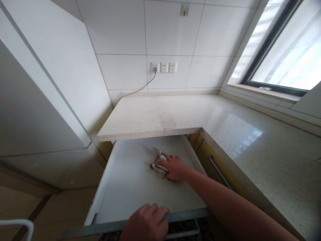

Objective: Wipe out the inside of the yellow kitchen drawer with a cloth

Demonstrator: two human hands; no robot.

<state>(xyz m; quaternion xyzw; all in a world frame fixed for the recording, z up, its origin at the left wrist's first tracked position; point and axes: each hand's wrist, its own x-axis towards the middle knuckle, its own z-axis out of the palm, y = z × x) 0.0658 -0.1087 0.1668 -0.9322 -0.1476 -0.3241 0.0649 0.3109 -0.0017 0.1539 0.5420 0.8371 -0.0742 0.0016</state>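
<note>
My right hand [177,167] reaches into a pulled-out white drawer [120,187] and presses a crumpled cloth [159,164] against its bottom. The cloth is pale with dark stripes or edges, bunched under the fingers. My left hand [146,222] grips the top edge of the drawer front [187,215], its fingers curled over the rim. Part of the drawer's back lies hidden beneath the countertop.
A speckled pale L-shaped countertop [185,108] overhangs the drawer. Beside it on the right is a yellowish cabinet with a metal handle [219,172]. A tall white cabinet or appliance [62,67] stands left. A cord [140,88] runs from a wall socket [164,67].
</note>
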